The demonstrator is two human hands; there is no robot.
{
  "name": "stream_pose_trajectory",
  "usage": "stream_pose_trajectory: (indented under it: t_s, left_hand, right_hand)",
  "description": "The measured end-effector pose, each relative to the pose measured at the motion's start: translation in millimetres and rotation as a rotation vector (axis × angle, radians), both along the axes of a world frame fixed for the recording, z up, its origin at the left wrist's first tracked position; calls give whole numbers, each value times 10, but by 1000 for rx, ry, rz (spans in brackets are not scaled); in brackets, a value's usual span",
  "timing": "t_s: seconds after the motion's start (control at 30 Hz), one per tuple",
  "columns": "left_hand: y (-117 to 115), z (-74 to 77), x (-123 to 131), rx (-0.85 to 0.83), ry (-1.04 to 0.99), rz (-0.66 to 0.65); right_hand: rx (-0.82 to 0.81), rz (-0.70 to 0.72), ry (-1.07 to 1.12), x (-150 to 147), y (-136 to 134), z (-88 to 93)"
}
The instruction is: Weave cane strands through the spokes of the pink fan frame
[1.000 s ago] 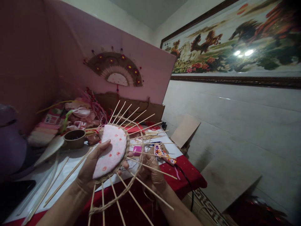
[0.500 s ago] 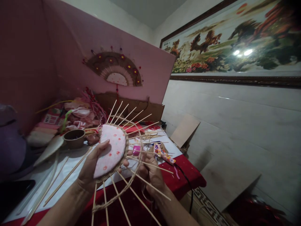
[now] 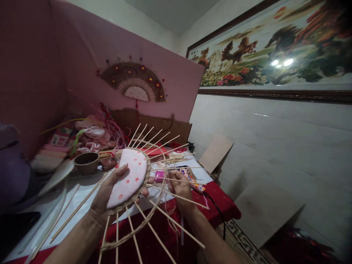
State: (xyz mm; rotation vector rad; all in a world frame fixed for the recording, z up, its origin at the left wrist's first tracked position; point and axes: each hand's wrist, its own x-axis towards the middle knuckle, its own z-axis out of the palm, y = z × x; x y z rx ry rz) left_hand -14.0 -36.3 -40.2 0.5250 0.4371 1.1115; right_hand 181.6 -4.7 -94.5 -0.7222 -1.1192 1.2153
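Observation:
My left hand point(image 3: 111, 187) grips a half-round fan frame by its pink padded centre point(image 3: 129, 178), which has small red prints. The thumb lies on the cloth and the fingertips show behind the edge. Thin wooden sticks fan out from the centre, and a braided twine ring point(image 3: 143, 223) runs across them. At the ring's right side my right hand point(image 3: 180, 185) is closed, its fingers pinched by the twine and a stick. Loose strands of twine point(image 3: 173, 220) hang below that hand. What exactly sits between its fingertips is too small to make out.
A finished fan point(image 3: 137, 80) hangs on the pink board behind. On the table stand a brown bowl point(image 3: 86, 163) and a pile of ribbons and cloth point(image 3: 93, 134). A flower-patterned glue gun point(image 3: 195, 183) with a black cord lies at the right, near a magenta object point(image 3: 160, 176).
The fan frame has tilted and shifted slightly down. My right hand has moved up a little along the ring's right side, and loose twine now shows below it.

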Motion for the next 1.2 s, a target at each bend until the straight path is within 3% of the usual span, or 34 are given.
stream_pose_trajectory:
  t_s: [0.27, 0.67, 0.97, 1.2]
  left_hand:
    - [-37, -3, 62, -48, -21, -74]
    - [-12, 7, 28, -2, 25, -120]
    - [55, -44, -95, 172, 164, -197]
    - [65, -6, -108, 84, 226, -200]
  right_hand:
    - [202, -287, -206, 66, 238, 66]
    - [277, -348, -364, 112, 307, 10]
    - [290, -425, -453, 511, 425, 100]
    - [339, -535, -545, 778, 425, 159]
